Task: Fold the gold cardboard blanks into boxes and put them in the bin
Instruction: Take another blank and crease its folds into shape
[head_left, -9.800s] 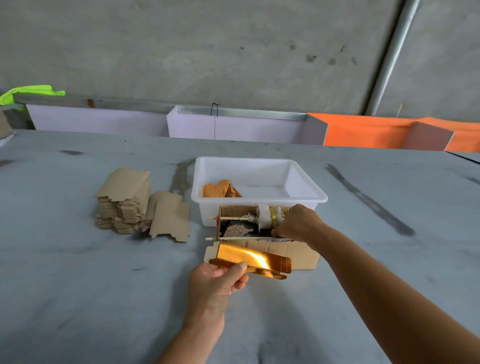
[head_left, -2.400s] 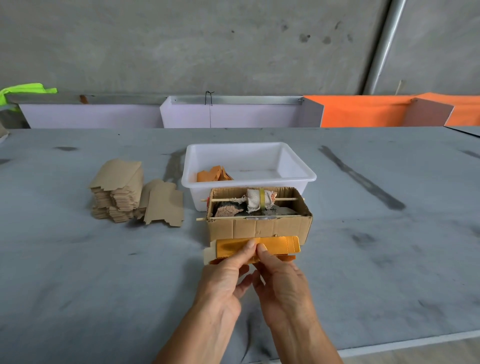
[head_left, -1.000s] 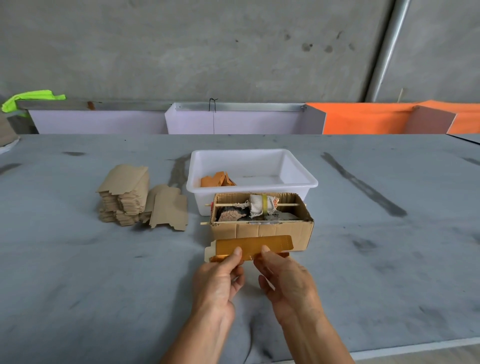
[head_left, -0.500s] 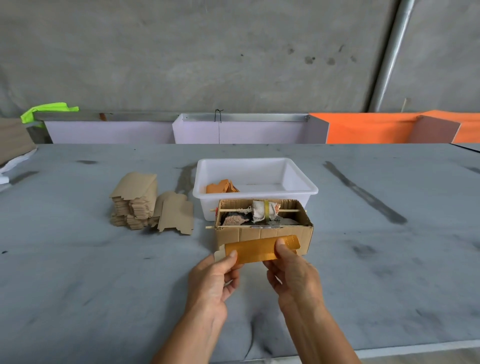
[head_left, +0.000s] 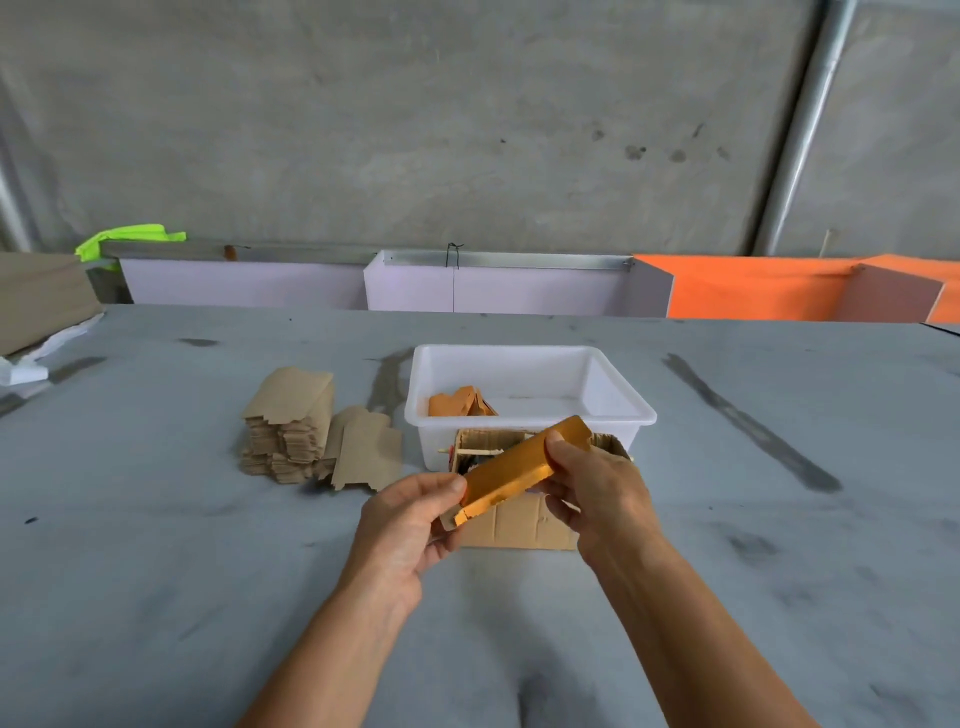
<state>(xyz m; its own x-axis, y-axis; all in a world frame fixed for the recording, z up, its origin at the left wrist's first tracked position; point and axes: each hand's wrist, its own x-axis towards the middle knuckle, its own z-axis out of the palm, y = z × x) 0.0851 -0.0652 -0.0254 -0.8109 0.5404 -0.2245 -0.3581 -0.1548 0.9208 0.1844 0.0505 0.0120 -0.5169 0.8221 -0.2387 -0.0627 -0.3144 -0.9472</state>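
Two bare hands are working nearest the camera, held together above the grey table (head_left: 156, 597). The left hand (head_left: 402, 525) is pinching the lower left end of one gold box (head_left: 519, 465) between thumb and curled fingers, and the right hand (head_left: 597, 496) is gripping its upper right end, thumb lying on the top face. The gold box is tilting up to the right, lifted clear of the table and hanging in front of one brown carton (head_left: 524, 525), which is sitting just behind the hands and partly hidden by them; what is lying inside it cannot be made out. Directly behind the carton, touching or nearly so, one white bin (head_left: 618, 387) is holding some folded gold pieces (head_left: 460, 402) in its left corner; their number cannot be counted. To the left of the bin, one stack of cardboard blanks (head_left: 288, 426) is lying brown side up, with a few loose blanks (head_left: 366, 457) leaning against its right side. Beyond the table edge, white panels (head_left: 498, 286) and orange panels (head_left: 753, 288) are standing before a concrete wall
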